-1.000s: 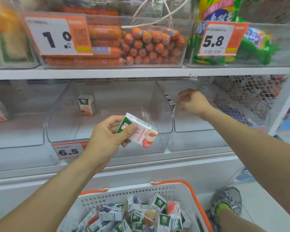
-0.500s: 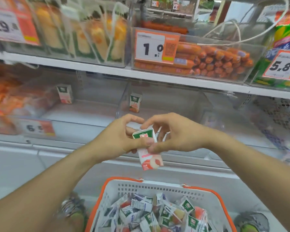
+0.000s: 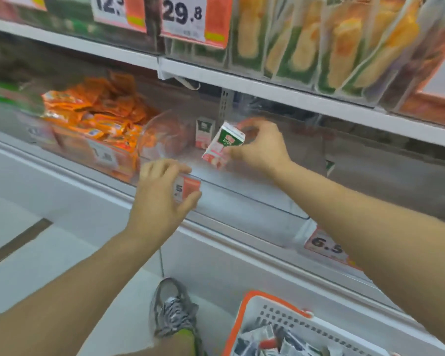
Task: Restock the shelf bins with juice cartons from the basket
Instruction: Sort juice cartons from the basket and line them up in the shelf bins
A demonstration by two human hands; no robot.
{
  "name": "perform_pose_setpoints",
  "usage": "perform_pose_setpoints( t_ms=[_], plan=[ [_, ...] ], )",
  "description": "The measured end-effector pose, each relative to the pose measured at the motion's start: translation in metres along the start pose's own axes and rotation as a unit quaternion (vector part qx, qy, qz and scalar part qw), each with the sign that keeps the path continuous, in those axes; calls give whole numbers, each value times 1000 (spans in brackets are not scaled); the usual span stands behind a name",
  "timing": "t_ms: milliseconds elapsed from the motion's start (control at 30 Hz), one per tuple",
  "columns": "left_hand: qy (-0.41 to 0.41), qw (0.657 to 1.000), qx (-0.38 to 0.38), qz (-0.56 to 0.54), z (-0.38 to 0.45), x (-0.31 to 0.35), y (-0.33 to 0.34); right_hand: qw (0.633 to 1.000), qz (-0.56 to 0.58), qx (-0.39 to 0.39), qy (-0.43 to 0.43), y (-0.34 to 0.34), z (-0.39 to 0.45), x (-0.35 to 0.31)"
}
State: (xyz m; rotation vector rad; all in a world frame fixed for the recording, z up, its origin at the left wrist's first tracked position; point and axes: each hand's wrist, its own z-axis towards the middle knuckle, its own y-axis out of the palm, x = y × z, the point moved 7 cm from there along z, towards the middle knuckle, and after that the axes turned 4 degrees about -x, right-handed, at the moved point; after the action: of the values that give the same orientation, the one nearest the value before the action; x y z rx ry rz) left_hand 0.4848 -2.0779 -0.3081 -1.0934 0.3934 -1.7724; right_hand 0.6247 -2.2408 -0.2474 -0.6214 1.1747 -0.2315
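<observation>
Right hand (image 3: 263,147) grip pinches small green-topped pink juice carton (image 3: 222,145) over clear plastic shelf bin (image 3: 244,199); left hand (image 3: 162,191) grip grasps bin front. One upright carton (image 3: 204,132) inside; white orange-rimmed basket (image 3: 249,312) holds more, so mostly undone.

Both my arms are bare and stretched forward. My left hand (image 3: 159,199) is lower and more to the left; its fingers are curled over a front edge and the thumb presses from below, so it grips there. My right hand (image 3: 261,147) is higher and further forward, the wrist bent a little to the left. Its fingers and thumb pinch a small carton that is tilted. The two hands are apart, not touching.
</observation>
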Motion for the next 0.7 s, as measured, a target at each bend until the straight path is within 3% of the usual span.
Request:
perform_pose_setpoints(
  t_ms=[100, 367, 533, 700],
  plan=[
    [19, 999, 49, -6, 9, -6, 1, 999, -19, 16, 36, 45, 64, 18],
    [44, 995, 83, -29, 11, -10, 3, 983, -182, 4, 10, 115, 145, 35],
    [39, 996, 79, -28, 9, -11, 5, 972, -234, -29, 11, 112, 135, 33],
    [15, 996, 82, -41, 5, -9, 4, 975, -222, -30, -2, 59, 83, -5]
  ],
)
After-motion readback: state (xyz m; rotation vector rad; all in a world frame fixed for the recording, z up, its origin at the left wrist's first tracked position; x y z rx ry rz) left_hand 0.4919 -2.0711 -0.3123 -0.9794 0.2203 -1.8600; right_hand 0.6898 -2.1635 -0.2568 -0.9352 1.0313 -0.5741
